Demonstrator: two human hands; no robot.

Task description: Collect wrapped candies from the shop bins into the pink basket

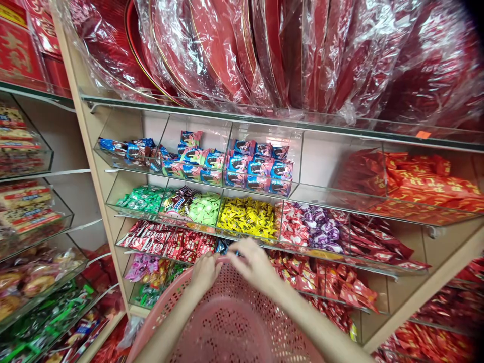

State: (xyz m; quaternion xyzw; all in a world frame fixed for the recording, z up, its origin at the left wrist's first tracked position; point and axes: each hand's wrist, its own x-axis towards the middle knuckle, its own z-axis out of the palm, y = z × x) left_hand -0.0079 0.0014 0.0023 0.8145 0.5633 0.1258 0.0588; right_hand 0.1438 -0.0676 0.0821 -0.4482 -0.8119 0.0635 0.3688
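Observation:
A pink perforated plastic basket point(230, 325) tilts toward me at the bottom middle, its round inside in view with nothing lying in it. My left hand point(206, 274) is closed around the far rim. Just to the right, my right hand point(254, 263) bends over the same rim, slightly blurred, with its fingertips partly hidden. Right behind both hands are shelf bins of wrapped sweets: yellow ones point(247, 218), pale green ones point(204, 207) and red packets point(194, 245).
Higher up, clear bins hold blue-and-pink packets point(259, 166) and orange-red packets point(431, 176). Large red trays in clear plastic point(264, 50) stand on the glass top shelf point(242, 110). A wooden upright point(88, 151) divides off shelves with more packets at left.

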